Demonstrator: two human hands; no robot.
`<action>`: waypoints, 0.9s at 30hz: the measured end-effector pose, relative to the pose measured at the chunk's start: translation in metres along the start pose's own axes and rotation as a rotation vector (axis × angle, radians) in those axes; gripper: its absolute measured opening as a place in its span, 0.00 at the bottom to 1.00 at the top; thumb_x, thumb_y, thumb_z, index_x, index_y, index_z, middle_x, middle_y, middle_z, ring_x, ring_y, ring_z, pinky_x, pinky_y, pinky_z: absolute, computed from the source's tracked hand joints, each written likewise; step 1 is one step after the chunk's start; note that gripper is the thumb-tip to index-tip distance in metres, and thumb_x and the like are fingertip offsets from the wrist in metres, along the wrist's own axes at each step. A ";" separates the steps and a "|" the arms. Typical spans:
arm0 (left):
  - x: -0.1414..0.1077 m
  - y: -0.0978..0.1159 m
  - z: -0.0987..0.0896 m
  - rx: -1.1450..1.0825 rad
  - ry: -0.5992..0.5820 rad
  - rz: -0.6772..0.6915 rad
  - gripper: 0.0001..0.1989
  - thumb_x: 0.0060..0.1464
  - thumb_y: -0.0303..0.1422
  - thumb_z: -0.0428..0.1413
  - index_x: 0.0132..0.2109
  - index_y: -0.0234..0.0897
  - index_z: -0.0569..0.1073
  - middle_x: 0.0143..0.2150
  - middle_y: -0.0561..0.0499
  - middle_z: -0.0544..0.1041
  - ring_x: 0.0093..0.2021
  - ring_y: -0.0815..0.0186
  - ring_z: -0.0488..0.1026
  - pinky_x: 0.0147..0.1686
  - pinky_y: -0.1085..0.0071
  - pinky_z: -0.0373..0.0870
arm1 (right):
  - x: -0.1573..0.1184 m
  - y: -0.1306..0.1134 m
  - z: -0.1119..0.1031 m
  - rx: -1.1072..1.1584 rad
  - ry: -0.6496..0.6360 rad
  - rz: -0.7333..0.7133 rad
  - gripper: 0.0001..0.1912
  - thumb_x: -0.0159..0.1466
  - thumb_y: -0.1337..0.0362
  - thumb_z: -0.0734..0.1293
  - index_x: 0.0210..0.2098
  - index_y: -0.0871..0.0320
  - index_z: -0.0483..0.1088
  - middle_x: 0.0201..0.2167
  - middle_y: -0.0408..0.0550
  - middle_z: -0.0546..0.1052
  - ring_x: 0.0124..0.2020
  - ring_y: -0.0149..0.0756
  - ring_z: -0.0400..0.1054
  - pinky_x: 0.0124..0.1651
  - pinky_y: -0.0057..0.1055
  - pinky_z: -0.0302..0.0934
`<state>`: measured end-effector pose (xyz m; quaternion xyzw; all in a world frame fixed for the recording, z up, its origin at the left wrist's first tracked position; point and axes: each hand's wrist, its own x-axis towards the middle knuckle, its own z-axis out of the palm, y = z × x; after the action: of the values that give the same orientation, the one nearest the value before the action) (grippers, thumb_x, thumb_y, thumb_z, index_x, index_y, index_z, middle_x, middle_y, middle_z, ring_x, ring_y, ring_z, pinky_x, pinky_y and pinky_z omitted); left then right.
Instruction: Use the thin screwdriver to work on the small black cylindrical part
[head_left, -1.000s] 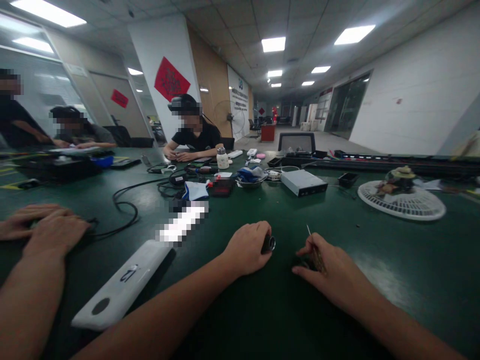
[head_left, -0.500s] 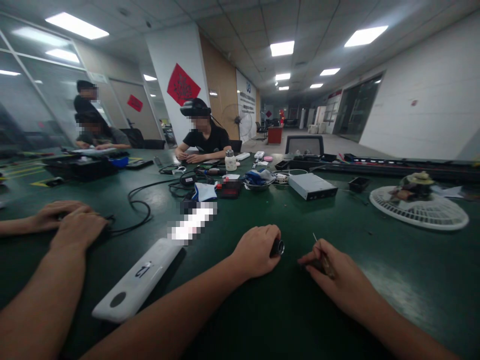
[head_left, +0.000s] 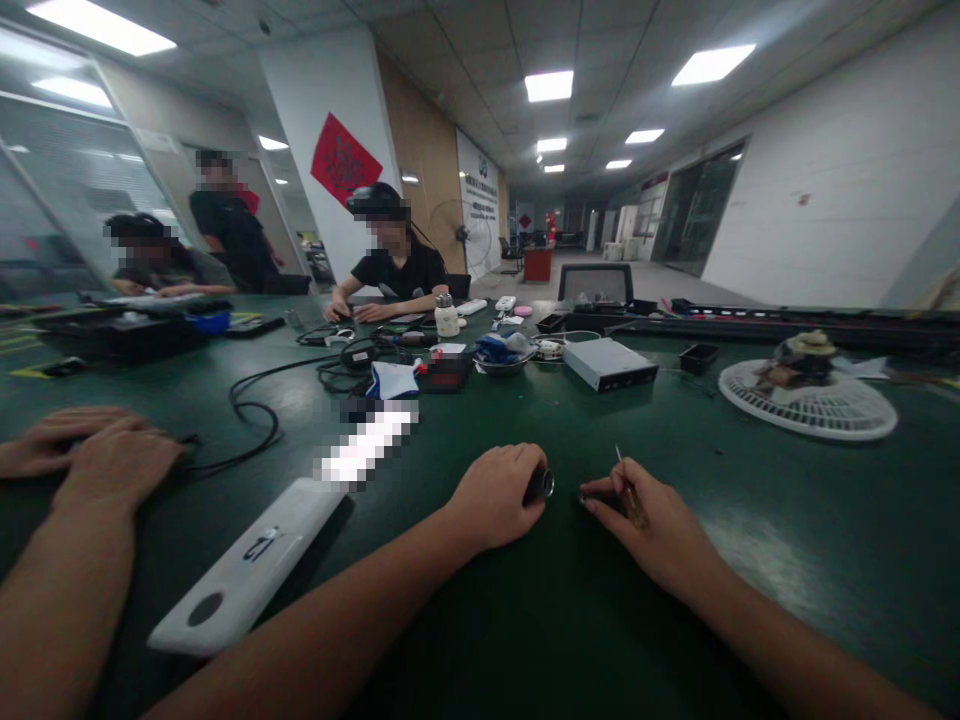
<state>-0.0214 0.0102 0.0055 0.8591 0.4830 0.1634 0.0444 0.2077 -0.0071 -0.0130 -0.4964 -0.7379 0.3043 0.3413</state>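
At the far left, two bare hands of a co-worker (head_left: 120,460) lie together over the dark green table (head_left: 465,630), beside a looped black cable (head_left: 276,425). Next comes a long white plastic lamp (head_left: 251,570) with a dark round spot and a handwritten mark, lying slantwise, its bright end pointing away. To its right, the person's left hand (head_left: 497,498) rests low at the table, fingers curled closely around a short black cylinder (head_left: 538,485); the cylinder sits between the fingertips above and the thumb below, and its shiny metal-rimmed end sticks out, facing right. A gap separates that end from a small dark piece (head_left: 583,495), too tiny to identify, at the tips of the thumb and index finger of the right hand (head_left: 600,500), which are nearly together. Farther back stands a flat silver-grey metal box (head_left: 609,363). A slim screwdriver with an amber handle (head_left: 636,507) lies tucked within the same right hand, held against the curled fingers, its thin metal shaft jutting up past the knuckles. Beyond, at the far right, lies a round white slatted grille (head_left: 817,405).
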 end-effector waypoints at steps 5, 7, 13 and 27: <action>0.000 -0.001 0.001 -0.018 0.019 0.057 0.15 0.52 0.32 0.58 0.47 0.39 0.69 0.45 0.49 0.74 0.45 0.59 0.70 0.46 0.62 0.67 | 0.001 -0.002 0.001 -0.003 -0.035 -0.013 0.14 0.61 0.66 0.68 0.32 0.52 0.55 0.41 0.46 0.81 0.44 0.41 0.76 0.43 0.38 0.66; 0.000 -0.002 0.002 -0.027 0.018 0.100 0.14 0.53 0.32 0.58 0.48 0.39 0.69 0.45 0.49 0.75 0.45 0.59 0.70 0.46 0.61 0.67 | 0.000 -0.004 0.001 -0.023 -0.032 -0.023 0.14 0.61 0.65 0.69 0.32 0.52 0.56 0.41 0.46 0.81 0.42 0.41 0.76 0.42 0.38 0.66; -0.001 -0.002 0.004 -0.015 0.009 0.152 0.15 0.56 0.32 0.57 0.51 0.41 0.70 0.45 0.49 0.74 0.45 0.60 0.70 0.45 0.63 0.67 | 0.002 -0.005 0.007 -0.028 -0.003 -0.026 0.15 0.61 0.65 0.68 0.30 0.52 0.55 0.42 0.49 0.81 0.45 0.44 0.75 0.41 0.39 0.66; 0.001 0.000 0.003 -0.010 -0.014 0.304 0.16 0.62 0.39 0.56 0.55 0.42 0.69 0.45 0.51 0.76 0.44 0.61 0.70 0.43 0.65 0.63 | -0.003 -0.013 0.009 0.202 0.123 -0.139 0.16 0.61 0.67 0.68 0.31 0.52 0.53 0.38 0.48 0.79 0.40 0.40 0.76 0.44 0.38 0.69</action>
<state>-0.0200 0.0115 0.0025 0.9233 0.3460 0.1647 0.0264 0.1948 -0.0150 -0.0084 -0.4248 -0.7139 0.3217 0.4542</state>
